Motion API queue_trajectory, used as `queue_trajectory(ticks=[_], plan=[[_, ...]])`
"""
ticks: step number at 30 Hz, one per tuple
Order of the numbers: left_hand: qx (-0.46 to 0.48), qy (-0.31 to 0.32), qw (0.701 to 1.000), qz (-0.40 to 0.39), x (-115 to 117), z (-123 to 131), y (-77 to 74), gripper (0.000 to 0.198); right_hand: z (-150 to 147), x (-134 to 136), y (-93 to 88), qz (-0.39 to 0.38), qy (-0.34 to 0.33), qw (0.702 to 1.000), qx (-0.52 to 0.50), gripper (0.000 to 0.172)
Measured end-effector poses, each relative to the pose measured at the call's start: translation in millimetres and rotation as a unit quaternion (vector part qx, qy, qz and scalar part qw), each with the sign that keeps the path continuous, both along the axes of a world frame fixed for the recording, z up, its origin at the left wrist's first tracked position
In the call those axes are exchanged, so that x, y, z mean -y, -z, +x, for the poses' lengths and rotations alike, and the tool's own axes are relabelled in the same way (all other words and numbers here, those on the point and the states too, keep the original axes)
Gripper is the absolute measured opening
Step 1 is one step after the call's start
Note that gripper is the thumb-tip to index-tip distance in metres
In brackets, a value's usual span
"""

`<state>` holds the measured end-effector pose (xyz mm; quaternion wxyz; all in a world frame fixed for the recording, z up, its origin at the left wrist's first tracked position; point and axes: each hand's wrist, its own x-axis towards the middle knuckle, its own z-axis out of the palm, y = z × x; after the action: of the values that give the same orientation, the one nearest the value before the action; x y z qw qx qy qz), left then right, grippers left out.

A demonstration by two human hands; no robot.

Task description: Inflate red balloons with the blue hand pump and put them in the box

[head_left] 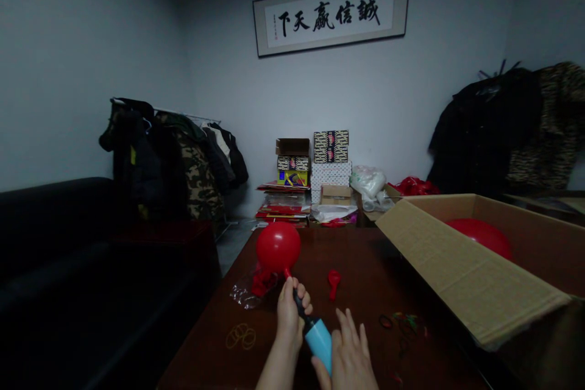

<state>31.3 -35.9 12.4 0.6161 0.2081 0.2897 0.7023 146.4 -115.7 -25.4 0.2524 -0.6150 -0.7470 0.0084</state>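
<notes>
With our hands we work at a light-blue cylindrical pump — the left hand grasps its black nozzle at the neck of a round, glossy red balloon, the right hand spreads loose fingers beside the barrel. The inflated balloon sits above the dark-brown wooden bench, left of a limp red balloon.
</notes>
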Motion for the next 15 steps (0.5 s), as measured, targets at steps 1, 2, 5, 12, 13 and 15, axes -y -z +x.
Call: queue_trajectory(ticks=[1,2,5,12,13,15], plan=[[-0.001,0.006,1.0,0.005,1,0,-3.5,0.038,1,-1,-0.7,0.008,-0.006,1.0,0.0,0.053],[-0.001,0.009,1.0,0.011,2,0,-7.7,0.038,2,-2,-1.8,0.013,-0.016,1.0,0.0,0.052],[0.004,0.012,0.999,0.032,3,-3,-21.6,0.038,7,-2,-8.7,0.004,-0.036,0.999,0.004,0.052],[-0.005,0.021,0.999,0.049,2,1,-38.6,0.037,10,5,-37.9,-0.061,-0.056,0.997,0.002,0.045],[-0.012,0.015,0.999,0.048,0,1,-39.8,0.037,10,6,-40.0,-0.076,-0.066,0.995,-0.002,0.045],[-0.018,0.006,0.998,0.052,-5,-3,-43.7,0.036,12,9,-40.8,-0.081,-0.069,0.994,-0.009,0.046]])
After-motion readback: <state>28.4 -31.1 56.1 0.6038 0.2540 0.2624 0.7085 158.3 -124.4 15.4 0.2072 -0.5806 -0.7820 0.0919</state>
